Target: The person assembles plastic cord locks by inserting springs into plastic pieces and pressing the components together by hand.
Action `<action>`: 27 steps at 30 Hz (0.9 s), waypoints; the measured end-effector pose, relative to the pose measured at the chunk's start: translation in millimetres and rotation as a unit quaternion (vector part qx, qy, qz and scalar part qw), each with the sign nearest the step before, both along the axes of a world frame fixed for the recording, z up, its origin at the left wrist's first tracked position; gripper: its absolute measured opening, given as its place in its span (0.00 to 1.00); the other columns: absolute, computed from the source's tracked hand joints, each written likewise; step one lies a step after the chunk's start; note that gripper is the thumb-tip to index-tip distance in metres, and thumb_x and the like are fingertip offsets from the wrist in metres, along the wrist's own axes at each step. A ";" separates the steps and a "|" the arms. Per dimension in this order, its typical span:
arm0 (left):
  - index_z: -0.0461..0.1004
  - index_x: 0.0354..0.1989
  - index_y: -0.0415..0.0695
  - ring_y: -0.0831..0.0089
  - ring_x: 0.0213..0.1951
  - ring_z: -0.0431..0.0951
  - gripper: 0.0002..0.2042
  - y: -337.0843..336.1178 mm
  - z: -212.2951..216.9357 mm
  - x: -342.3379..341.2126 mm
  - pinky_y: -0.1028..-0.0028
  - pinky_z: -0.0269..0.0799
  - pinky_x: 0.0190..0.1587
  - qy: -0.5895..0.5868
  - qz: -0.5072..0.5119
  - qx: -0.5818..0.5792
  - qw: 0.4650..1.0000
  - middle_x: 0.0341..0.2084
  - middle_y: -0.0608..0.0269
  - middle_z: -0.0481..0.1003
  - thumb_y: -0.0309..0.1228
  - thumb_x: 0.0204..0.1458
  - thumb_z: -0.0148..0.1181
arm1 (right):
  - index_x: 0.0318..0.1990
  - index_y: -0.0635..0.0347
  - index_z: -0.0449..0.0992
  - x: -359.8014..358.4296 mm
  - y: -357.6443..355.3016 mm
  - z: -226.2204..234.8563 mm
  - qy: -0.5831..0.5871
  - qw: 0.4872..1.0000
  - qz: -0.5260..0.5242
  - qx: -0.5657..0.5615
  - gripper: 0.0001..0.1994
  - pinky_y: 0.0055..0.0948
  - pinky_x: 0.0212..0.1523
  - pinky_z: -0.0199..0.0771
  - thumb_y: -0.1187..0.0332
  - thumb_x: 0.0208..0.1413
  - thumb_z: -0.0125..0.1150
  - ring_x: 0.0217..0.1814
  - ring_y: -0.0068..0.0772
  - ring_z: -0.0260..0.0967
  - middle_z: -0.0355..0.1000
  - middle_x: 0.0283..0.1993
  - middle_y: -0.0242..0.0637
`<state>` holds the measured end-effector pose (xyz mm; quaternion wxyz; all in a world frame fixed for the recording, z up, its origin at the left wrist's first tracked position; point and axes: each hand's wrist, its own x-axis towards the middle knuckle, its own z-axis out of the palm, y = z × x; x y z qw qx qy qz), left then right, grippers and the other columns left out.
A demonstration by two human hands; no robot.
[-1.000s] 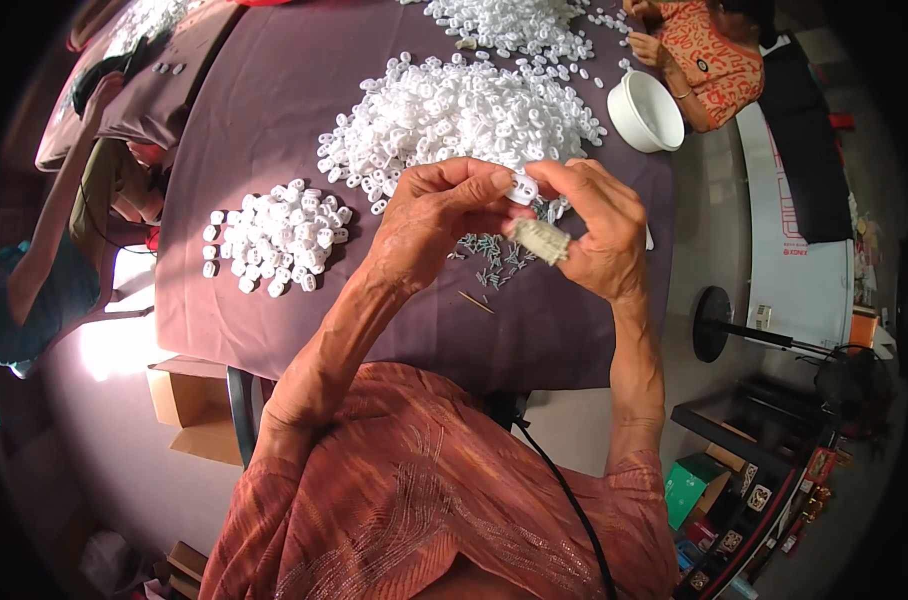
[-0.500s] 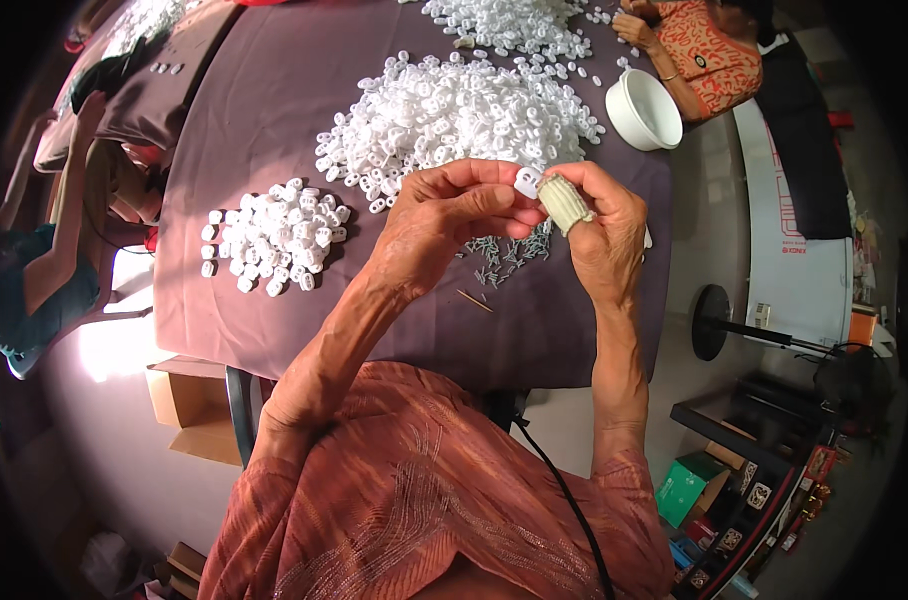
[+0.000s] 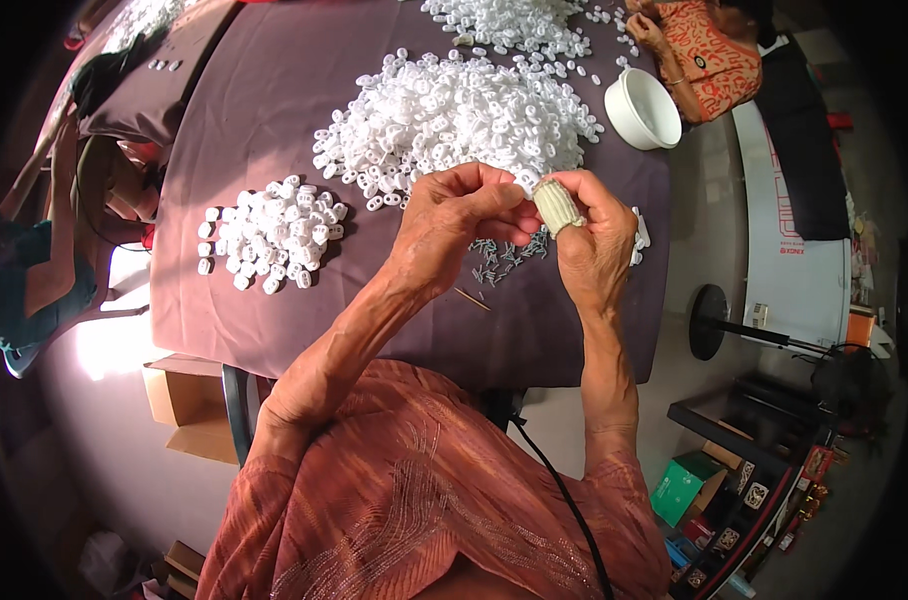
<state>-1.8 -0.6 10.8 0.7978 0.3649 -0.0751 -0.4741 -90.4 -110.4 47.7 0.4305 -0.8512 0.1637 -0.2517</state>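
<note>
Meeting fingertip to fingertip above the near part of the purple-covered bench [image 3: 274, 330], both hands are curled shut in a pinch: the left hand [image 3: 452, 230] has its fingers bunched around something too small to make out, and the right hand [image 3: 592, 240] presses toward it with a pale ribbed sleeve [image 3: 556, 206] over its thumb. Half a second ago a small white plastic piece showed between the fingertips; now it is hidden and the hands sit slightly closer together. Directly beneath them lies a scatter of small grey metal pins [image 3: 509, 255], with a thin wooden stick [image 3: 471, 299] just nearer the person. To the left rests a small heap of white plastic pieces [image 3: 269, 232], and beyond the hands spreads the large pile of white plastic pieces [image 3: 454, 110]. A white bowl [image 3: 642, 110] stands at the far right, near another person's patterned orange sleeve [image 3: 709, 50].
</note>
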 end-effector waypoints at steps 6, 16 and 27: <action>0.69 0.31 0.35 0.69 0.26 0.76 0.06 3.9 -2.7 3.8 0.72 0.74 0.32 -0.016 0.006 0.008 1.000 0.24 0.56 0.73 0.25 0.47 0.53 | 0.31 0.66 0.72 4.6 0.4 -6.9 0.001 0.999 0.002 0.037 0.07 0.16 0.25 0.61 0.77 0.45 0.49 0.24 0.15 0.64 0.69 0.21 0.30; 0.72 0.25 0.34 0.72 0.22 0.72 0.09 142.2 -66.0 73.9 0.75 0.66 0.27 -0.467 0.099 0.491 0.729 0.18 0.57 0.73 0.30 0.42 0.56 | 0.30 0.63 0.73 17.0 -30.0 -118.7 0.150 0.976 0.056 -0.147 0.08 0.29 0.26 0.67 0.78 0.40 0.50 0.23 0.35 0.69 0.72 0.25 0.43; 0.72 0.37 0.38 0.72 0.26 0.75 0.12 123.4 54.7 17.0 0.76 0.69 0.30 -0.473 0.171 0.203 0.840 0.28 0.58 0.74 0.27 0.41 0.60 | 0.26 0.63 0.72 23.5 -19.9 -148.0 0.183 0.955 0.084 -0.219 0.06 0.37 0.27 0.66 0.79 0.36 0.50 0.27 0.46 0.68 0.70 0.24 0.45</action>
